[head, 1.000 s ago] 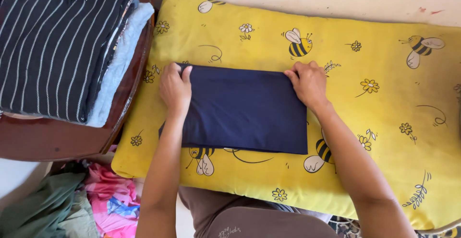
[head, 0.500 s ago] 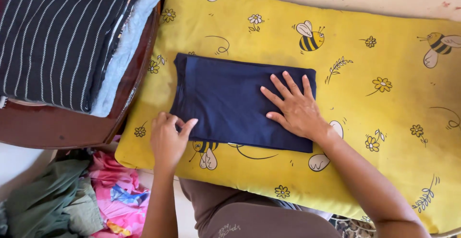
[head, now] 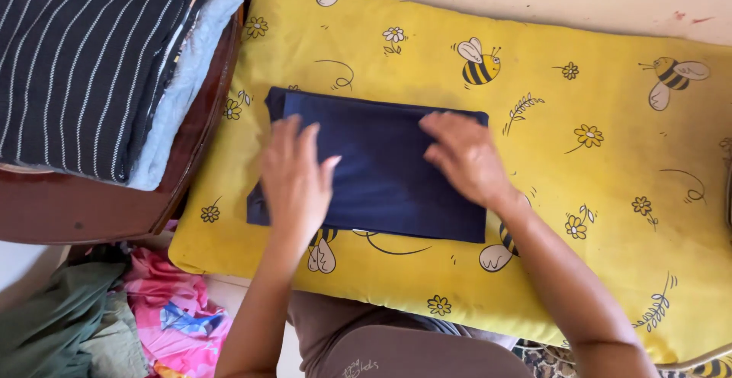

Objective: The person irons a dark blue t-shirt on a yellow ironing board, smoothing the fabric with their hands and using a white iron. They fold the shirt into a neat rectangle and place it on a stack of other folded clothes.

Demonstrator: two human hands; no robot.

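As both hands lie flat, fingers spread, on the cloth point(head: 381, 168), smoothing is judged underway; a firm, even press across the folded cloth is called for next.

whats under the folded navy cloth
The folded navy blue cloth lies on a yellow bee-print cushion. Both hands rest on it; the print beneath is covered.
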